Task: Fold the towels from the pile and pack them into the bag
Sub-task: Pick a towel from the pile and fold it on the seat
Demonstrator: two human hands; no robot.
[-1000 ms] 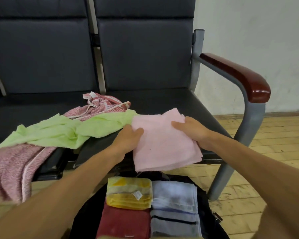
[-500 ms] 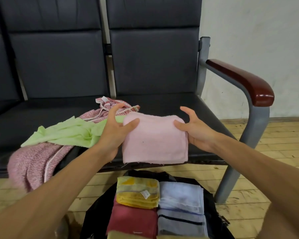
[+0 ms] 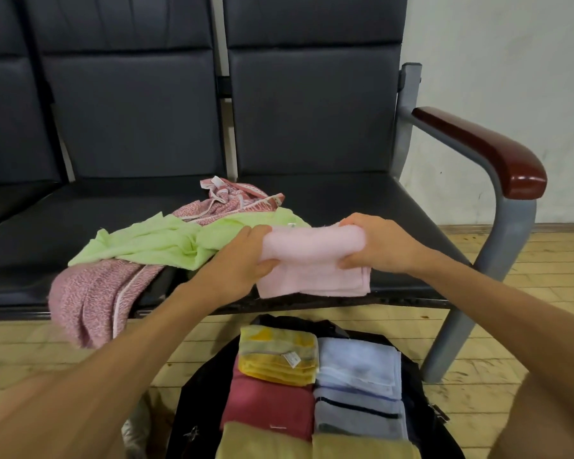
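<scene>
Above a black fabric bag (image 3: 196, 402) part-filled with folded towels (image 3: 355, 366), the left hand (image 3: 239, 263) and right hand (image 3: 381, 246) each pinch in their grip a half-folded pale pink terry towel (image 3: 312, 263); two crumpled towels (image 3: 153, 243) lie unfolded.

A bench (image 3: 362, 200) is set before the wall (image 3: 511, 61), its armrest (image 3: 484, 150) at the right end; a pile of loose towels (image 3: 166, 240) is spread on the seat left of centre, one end draped over the front edge; just right of it, the held towel (image 3: 312, 263) is gripped at its ends by the left hand (image 3: 242, 260) and right hand (image 3: 381, 246); the bag (image 3: 196, 409) is placed on the floor (image 3: 527, 293) before the bench, below that towel; packed towels (image 3: 355, 366) are laid in it in two columns.
</scene>
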